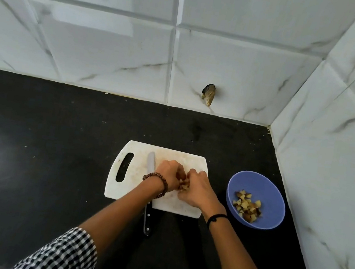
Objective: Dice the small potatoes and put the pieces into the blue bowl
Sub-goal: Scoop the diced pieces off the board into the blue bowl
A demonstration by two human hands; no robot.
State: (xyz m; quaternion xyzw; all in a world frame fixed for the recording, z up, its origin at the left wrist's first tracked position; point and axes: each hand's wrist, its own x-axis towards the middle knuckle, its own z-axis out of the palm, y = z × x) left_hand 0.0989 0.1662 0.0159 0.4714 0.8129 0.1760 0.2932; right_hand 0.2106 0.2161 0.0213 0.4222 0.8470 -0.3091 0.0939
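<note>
Closest to me, the checked sleeve [63, 255] covers my left upper arm, and both forearms reach out over the black counter [46, 138]. The knife [150, 164] lies under my left wrist, with its dark handle off the near edge of the white cutting board [137, 169] and its blade flat on the board. On the board, my left hand [167, 175], with a beaded bracelet [158, 182], and my right hand [196, 190], with a black wristband [217, 217], are cupped together, fingers curled around a small heap of cut potato pieces [182, 185]. Just right of the board stands the blue bowl [256, 182], with diced potato [247, 207] in its near side. Beyond, the marbled wall tiles [116, 46] have a dark chipped hole [209, 94].
</note>
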